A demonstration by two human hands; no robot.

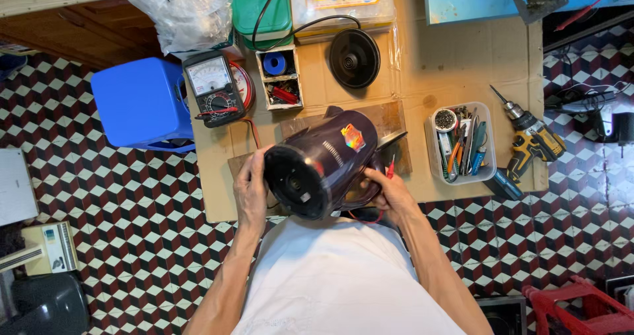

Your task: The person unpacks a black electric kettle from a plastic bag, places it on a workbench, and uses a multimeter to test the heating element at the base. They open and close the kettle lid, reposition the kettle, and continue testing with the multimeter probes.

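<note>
A dark purple electric kettle (330, 156) lies on its side over a low cardboard-covered table (456, 77), its black underside turned toward me. My left hand (251, 191) grips the left edge of the kettle's base. My right hand (389, 193) holds the kettle's right side near the handle, with thin red and black test leads (391, 168) by its fingers. An analog multimeter (211, 87) with a red lead lies at the table's left. The kettle's round black power base (354, 58) rests farther back.
A clear tray of pliers and screwdrivers (462, 143) and a yellow cordless drill (531, 140) sit on the right. A small parts box (279, 78), green containers (261, 8) and a plastic bag (185, 11) stand at the back. A blue stool (139, 104) stands left on the patterned tile floor.
</note>
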